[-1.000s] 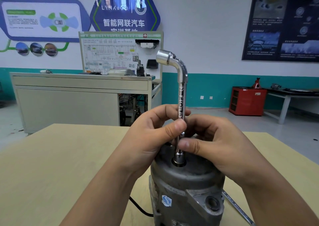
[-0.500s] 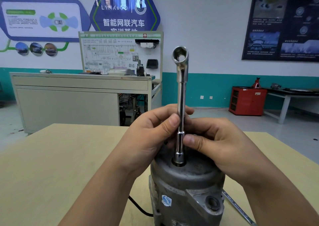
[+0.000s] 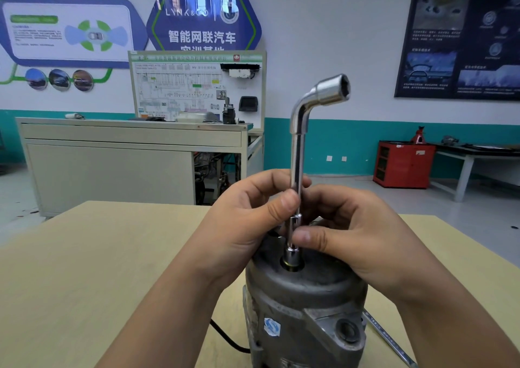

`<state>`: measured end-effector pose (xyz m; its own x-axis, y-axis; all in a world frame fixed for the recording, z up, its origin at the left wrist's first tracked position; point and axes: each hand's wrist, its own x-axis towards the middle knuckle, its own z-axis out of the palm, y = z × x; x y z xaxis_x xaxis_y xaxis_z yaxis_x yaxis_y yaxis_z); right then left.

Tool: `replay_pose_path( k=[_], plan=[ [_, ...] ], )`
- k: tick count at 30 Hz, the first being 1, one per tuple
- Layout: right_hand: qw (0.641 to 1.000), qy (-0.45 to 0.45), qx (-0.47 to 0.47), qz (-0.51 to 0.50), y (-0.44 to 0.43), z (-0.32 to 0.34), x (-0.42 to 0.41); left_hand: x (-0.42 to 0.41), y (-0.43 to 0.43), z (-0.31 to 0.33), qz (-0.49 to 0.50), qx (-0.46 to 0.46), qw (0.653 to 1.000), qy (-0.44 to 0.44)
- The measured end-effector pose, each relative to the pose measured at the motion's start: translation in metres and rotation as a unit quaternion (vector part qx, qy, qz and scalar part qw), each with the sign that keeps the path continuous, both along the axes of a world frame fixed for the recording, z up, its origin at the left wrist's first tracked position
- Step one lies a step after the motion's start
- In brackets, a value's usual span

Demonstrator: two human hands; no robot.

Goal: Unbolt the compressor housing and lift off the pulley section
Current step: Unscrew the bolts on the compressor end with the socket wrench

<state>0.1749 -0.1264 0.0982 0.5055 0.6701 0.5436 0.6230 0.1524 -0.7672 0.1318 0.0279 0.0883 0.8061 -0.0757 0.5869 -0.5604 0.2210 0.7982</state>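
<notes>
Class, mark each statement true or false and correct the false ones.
1. The left hand and right hand pinch the shaft of the L-shaped chrome socket wrench. True.
2. The grey cast-metal compressor housing stands on the tan wooden table. True.
3. The wrench lies flat on the table. False: it stands upright in the housing's top.
4. Its bent upper socket points toward the picture's left. False: it points toward the picture's right.

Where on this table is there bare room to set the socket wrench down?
The tabletop left of your left forearm is bare back to its far edge. Right of the compressor is tighter: a metal bar lies there, and a black cable trails by its left base.
</notes>
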Motion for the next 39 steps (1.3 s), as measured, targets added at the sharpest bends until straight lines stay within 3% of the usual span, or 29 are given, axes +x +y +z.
replay_pose_path(
  k=[13,23,39],
  plan=[
    [0.999,0.025,0.004,0.030,0.0001,0.0021,-0.0017,-0.0026,0.0000,0.0026,0.009,0.049,0.999,-0.012],
    [1.000,-0.002,-0.012,-0.014,-0.0004,0.0033,-0.0040,-0.0016,-0.0009,0.0020,-0.008,0.008,1.000,-0.002],
    [0.999,0.034,-0.004,0.028,0.0003,0.0004,-0.0007,-0.0077,-0.0048,0.0070,0.001,0.032,0.999,0.011]
  ],
)
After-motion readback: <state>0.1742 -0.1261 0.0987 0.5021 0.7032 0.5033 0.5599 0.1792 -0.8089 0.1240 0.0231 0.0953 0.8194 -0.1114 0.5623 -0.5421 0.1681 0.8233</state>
